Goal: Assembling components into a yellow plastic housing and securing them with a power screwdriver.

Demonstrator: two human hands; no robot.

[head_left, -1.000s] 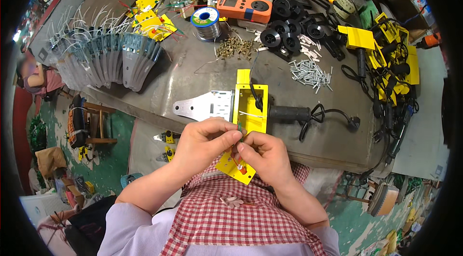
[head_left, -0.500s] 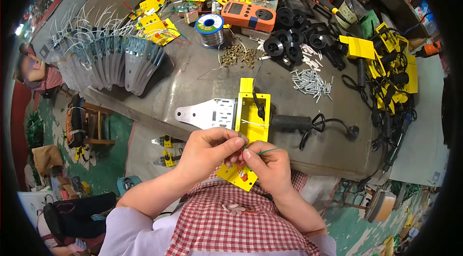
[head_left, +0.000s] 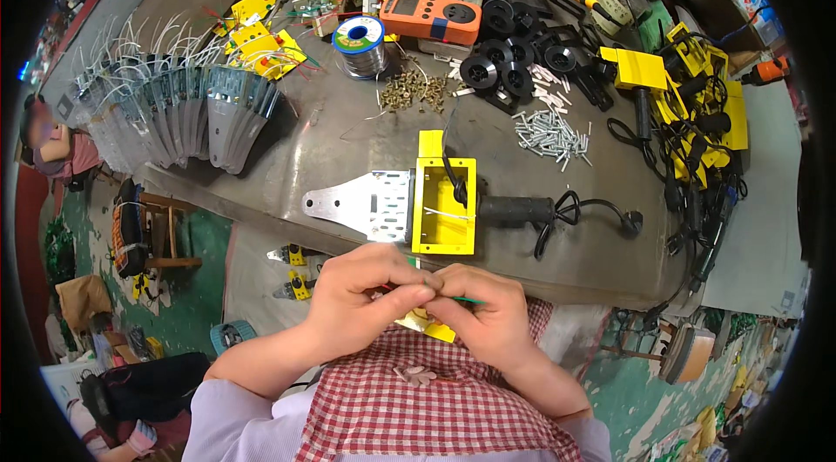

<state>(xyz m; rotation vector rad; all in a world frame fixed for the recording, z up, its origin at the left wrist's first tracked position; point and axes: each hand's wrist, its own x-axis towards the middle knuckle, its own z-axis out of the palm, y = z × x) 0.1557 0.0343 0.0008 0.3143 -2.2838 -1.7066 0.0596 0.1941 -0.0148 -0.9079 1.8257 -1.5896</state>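
Observation:
My left hand [head_left: 359, 295] and my right hand [head_left: 484, 312] meet at the table's front edge, fingertips pinched together. A thin green wire [head_left: 470, 300] sticks out from between my right fingers. A bit of red wire shows by my left fingers; the exact join is hidden. Beneath my hands, partly covered, is a yellow panel [head_left: 440, 333]. Just beyond them lies an open yellow housing [head_left: 471, 227] with a white wire [head_left: 446, 215] and a dark wire in it. A perforated metal plate [head_left: 357, 201] extends from its left, a black handle [head_left: 514, 210] from its right.
Finned metal plates with white wires [head_left: 235, 114] stand at the left. A solder spool [head_left: 361, 61], an orange meter [head_left: 431, 16], brass screws [head_left: 409, 94], silver screws [head_left: 553, 135] and black spools [head_left: 496, 66] lie behind. Yellow housings with cables [head_left: 640, 70] are piled at the right.
My hands have drawn closer together, and my fingertips now cover more of the wires. The yellow panel is more hidden beneath them. The whole bench has shifted slightly left and up in view.

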